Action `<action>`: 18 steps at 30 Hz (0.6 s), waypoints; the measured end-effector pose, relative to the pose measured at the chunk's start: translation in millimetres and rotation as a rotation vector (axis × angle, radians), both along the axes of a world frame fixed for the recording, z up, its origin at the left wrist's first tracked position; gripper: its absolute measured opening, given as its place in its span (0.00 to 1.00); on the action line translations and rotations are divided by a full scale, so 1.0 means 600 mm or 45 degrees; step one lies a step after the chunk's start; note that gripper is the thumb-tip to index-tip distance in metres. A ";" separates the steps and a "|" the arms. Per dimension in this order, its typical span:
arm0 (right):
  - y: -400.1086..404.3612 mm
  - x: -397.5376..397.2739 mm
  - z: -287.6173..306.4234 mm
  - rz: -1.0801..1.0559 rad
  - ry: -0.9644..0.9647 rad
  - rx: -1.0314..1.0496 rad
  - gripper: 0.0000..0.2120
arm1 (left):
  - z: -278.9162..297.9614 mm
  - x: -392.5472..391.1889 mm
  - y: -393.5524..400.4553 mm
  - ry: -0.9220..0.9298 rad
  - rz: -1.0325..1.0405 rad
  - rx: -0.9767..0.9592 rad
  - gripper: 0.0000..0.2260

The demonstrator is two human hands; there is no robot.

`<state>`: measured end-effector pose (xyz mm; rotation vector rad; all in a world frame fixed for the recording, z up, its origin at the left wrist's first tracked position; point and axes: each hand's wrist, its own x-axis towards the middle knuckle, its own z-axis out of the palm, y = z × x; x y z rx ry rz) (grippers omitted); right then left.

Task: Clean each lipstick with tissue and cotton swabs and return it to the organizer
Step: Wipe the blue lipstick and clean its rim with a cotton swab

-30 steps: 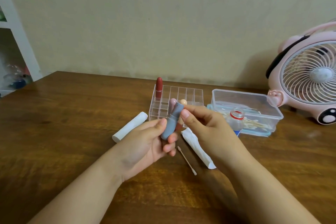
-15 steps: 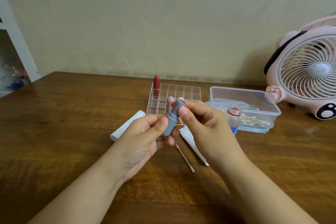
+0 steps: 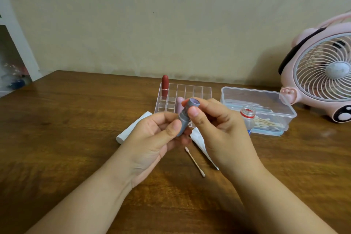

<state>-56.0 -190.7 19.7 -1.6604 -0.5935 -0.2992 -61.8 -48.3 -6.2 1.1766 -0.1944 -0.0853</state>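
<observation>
Both hands meet above the middle of the wooden counter [image 3: 57,138]; the left hand [image 3: 152,138] grips the lower part of a grey lipstick [image 3: 185,119], thumb pressed on its side, while the right hand [image 3: 218,129] pinches its upper end between thumb and fingers; the lipstick tilts with its open top up and to the right, and a purplish surface shows inside that top. Behind the hands stands a clear organizer [image 3: 190,91] with many square slots; a red lipstick [image 3: 165,83] stands upright in its far left corner slot, and a pale pink lipstick [image 3: 179,103] stands nearer the front, partly hidden by the grey one. A cotton swab [image 3: 194,161] lies on the counter just below the hands; folded white tissue [image 3: 133,129] lies to the left, and another piece of tissue [image 3: 201,144] shows under the right hand. To the right sits a clear plastic box [image 3: 284,116] holding more swabs; a small bottle [image 3: 247,116] with a red-rimmed neck stands at its front; a pink fan [image 3: 322,74] stands at the far right.
</observation>
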 end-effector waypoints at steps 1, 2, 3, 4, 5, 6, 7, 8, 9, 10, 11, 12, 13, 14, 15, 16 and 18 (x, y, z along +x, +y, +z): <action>0.000 0.002 -0.003 -0.027 -0.026 -0.006 0.08 | 0.001 -0.001 -0.001 -0.025 0.031 0.014 0.17; 0.000 0.002 -0.005 -0.049 -0.049 -0.011 0.08 | 0.001 -0.003 -0.003 -0.063 0.066 0.036 0.16; 0.001 0.002 -0.006 -0.064 -0.062 -0.015 0.08 | 0.003 -0.005 -0.005 -0.111 0.110 0.079 0.15; 0.001 0.003 -0.007 -0.067 -0.067 -0.010 0.09 | 0.003 -0.007 -0.006 -0.168 0.167 0.141 0.14; 0.001 0.002 -0.007 -0.062 -0.062 0.002 0.09 | 0.003 -0.009 -0.009 -0.229 0.225 0.203 0.13; 0.002 0.002 -0.007 -0.062 -0.058 0.008 0.09 | 0.004 -0.011 -0.012 -0.297 0.282 0.252 0.12; 0.003 0.002 -0.007 -0.067 -0.063 -0.001 0.09 | 0.005 -0.014 -0.014 -0.364 0.330 0.279 0.11; 0.004 0.001 -0.006 -0.075 -0.071 -0.018 0.09 | 0.004 -0.016 -0.017 -0.423 0.365 0.289 0.09; 0.004 0.000 -0.004 -0.072 -0.076 -0.029 0.09 | 0.002 -0.016 -0.017 -0.453 0.382 0.294 0.09; 0.004 -0.002 0.000 -0.062 -0.075 -0.033 0.08 | 0.001 -0.016 -0.016 -0.446 0.376 0.303 0.09; 0.002 -0.003 0.003 -0.049 -0.063 -0.033 0.08 | 0.001 -0.014 -0.014 -0.399 0.336 0.306 0.11; 0.000 -0.003 0.007 -0.035 -0.038 -0.031 0.09 | 0.001 -0.012 -0.010 -0.317 0.255 0.281 0.13; -0.003 -0.004 0.010 -0.019 -0.003 -0.026 0.09 | 0.004 -0.011 -0.008 -0.214 0.132 0.204 0.16; -0.006 -0.004 0.013 0.004 0.034 -0.017 0.10 | 0.007 -0.011 -0.006 -0.123 -0.008 0.102 0.19; -0.008 -0.005 0.016 0.031 0.071 -0.006 0.10 | 0.011 -0.012 -0.004 -0.059 -0.140 0.022 0.20; -0.009 -0.006 0.017 0.067 0.109 0.017 0.11 | 0.015 -0.014 -0.004 -0.021 -0.239 -0.011 0.21; -0.010 -0.008 0.018 0.153 0.184 0.092 0.12 | 0.019 -0.018 -0.004 0.021 -0.312 -0.010 0.20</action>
